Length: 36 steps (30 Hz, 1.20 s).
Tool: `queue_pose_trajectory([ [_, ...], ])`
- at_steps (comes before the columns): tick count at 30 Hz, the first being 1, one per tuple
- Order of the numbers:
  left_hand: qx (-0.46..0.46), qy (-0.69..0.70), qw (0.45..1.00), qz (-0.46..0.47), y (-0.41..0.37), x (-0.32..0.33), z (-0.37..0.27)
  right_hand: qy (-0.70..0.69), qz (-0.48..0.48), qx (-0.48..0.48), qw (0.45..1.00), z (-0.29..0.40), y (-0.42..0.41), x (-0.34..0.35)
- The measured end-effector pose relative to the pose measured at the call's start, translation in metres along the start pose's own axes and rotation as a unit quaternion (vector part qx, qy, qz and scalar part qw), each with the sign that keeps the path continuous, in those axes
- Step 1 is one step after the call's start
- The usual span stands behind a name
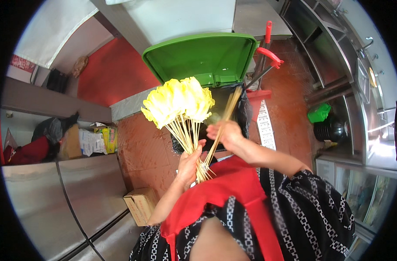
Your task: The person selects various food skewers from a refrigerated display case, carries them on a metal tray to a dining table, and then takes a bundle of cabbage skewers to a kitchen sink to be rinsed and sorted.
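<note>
My left hand grips a bundle of thin wooden skewers, their lower ends fanned near my red apron. Pale yellow, ruffled pieces of food sit on the upper ends. To the right, my right hand is at a few bare skewers, which tilt away from the bundle; hand and sticks are blurred, so its hold on them is unclear. Both hands are above or beside a bin lined with a black bag, its green lid standing open behind.
A red-handled dustpan and another long handle stand right of the bin. A metal drain grate crosses the tiled floor. Steel cabinets and a cardboard box are on the left; a steel counter and a green container are on the right.
</note>
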State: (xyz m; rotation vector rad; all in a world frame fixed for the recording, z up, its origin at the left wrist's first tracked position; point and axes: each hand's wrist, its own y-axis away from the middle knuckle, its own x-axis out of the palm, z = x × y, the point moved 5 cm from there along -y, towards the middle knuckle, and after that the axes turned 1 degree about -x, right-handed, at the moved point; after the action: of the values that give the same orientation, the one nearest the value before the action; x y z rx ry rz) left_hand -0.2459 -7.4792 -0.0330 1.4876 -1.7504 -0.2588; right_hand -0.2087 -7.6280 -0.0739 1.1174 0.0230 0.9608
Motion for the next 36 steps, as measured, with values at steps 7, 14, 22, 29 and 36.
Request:
queue_pose_trajectory([
  [7,0.014,-0.146,0.989,0.012,-0.02,0.033,0.002,-0.009,0.008,-0.245,0.969,0.112,0.037,-0.1],
  [14,0.374,-0.707,0.579,-0.156,-0.018,0.137,-0.006,0.136,-0.107,-0.443,0.879,0.176,0.106,-0.257],
  [22,0.386,-0.617,0.683,0.055,-0.02,0.279,0.078,0.072,-0.275,-0.413,0.865,0.173,0.174,-0.501],
  [29,-0.069,-0.357,0.88,0.306,-0.015,0.364,0.179,0.09,-0.313,-0.47,0.82,0.201,0.214,-0.586],
  [36,-0.125,-0.391,0.835,0.366,-0.024,0.422,0.217,0.006,-0.267,-0.496,0.827,0.232,0.23,-0.602],
])
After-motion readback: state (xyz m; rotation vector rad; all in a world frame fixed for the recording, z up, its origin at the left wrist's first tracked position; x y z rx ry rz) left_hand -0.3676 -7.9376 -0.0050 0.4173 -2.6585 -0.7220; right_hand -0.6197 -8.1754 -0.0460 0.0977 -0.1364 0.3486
